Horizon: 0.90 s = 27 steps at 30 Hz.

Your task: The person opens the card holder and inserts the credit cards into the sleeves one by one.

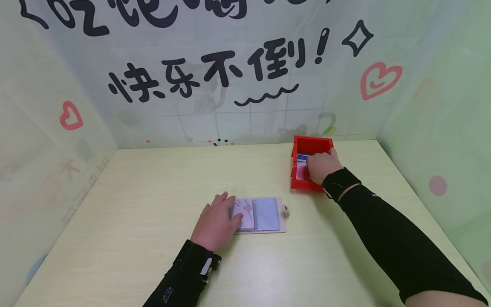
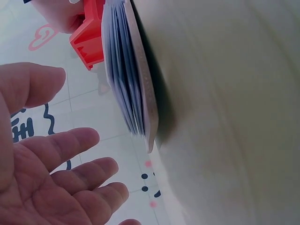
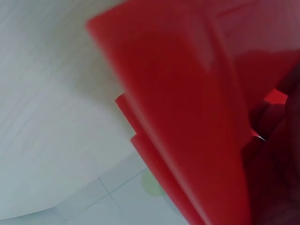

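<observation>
Table [image 1: 153, 256] is carrying 1 red box [image 1: 311, 145] far right, 1 open card holder [image 1: 264, 215] mid-front. Left hand [image 1: 216, 222] is lying flat, fingers straight, on its left page. Right hand [image 1: 321, 166] is reaching into the box onto cards [image 1: 301, 158]; grip unclear.

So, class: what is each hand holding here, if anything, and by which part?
The left hand holds nothing; its straight fingers rest on the left page of the open card holder. The right hand reaches into the red bin over the cards; whether it grips one cannot be told.
</observation>
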Motion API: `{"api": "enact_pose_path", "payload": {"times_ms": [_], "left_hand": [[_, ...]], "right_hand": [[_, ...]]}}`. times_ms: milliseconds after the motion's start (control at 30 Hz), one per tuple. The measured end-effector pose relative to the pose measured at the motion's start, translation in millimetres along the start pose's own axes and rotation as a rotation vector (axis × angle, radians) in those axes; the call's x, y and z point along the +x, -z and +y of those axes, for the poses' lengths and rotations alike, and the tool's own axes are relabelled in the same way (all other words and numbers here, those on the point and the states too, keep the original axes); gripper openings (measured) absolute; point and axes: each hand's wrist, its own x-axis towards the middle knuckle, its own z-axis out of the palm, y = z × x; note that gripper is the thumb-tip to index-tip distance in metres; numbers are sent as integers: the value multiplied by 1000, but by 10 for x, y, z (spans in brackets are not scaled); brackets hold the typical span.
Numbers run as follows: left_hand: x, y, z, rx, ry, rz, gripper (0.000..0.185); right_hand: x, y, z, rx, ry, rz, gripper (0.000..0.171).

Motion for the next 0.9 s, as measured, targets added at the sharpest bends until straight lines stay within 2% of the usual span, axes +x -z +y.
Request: {"api": "enact_pose_path", "payload": {"times_ms": [300,600,900], "left_hand": [[2,11,15,3,0,-8,55],[-3,12,11,2,-1,-7,55],[-3,4,6,5,1,-5,55]], "right_hand": [[-5,7,-3,-17,0,-1,40],[16,5,-16,-28,-11,-4,38],[14,-16,-15,13,-30,29,45]]}}
